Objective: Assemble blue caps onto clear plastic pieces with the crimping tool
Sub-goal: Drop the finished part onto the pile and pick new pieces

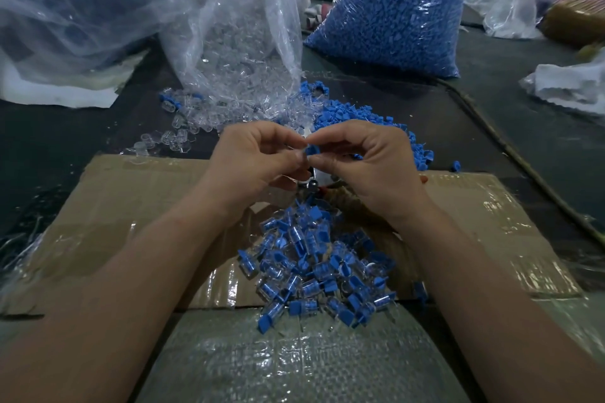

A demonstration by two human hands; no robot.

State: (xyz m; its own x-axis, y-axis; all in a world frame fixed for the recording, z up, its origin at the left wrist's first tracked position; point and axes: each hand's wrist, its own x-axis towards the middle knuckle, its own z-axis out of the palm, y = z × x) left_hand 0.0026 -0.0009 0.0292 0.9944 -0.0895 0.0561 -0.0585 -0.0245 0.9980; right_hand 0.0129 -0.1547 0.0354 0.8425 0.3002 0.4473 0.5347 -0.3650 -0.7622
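Pinching blue cap (311,150) between thumb and forefinger tips, left hand (258,159) and right hand (370,162) meet; both grips grasping cap, other fingers curled, forearms converging above assembled pile (322,267).

The left forearm (131,271) and right forearm (474,271) are extended forward, bare, and angled inward so that the hands meet fingertip to fingertip. The left hand (258,160) is held with fingers curled, thumb and forefinger closed in a pinch. The right hand (370,167) is curled likewise, and a small blue cap (311,150) is pinched between the two sets of fingertips.
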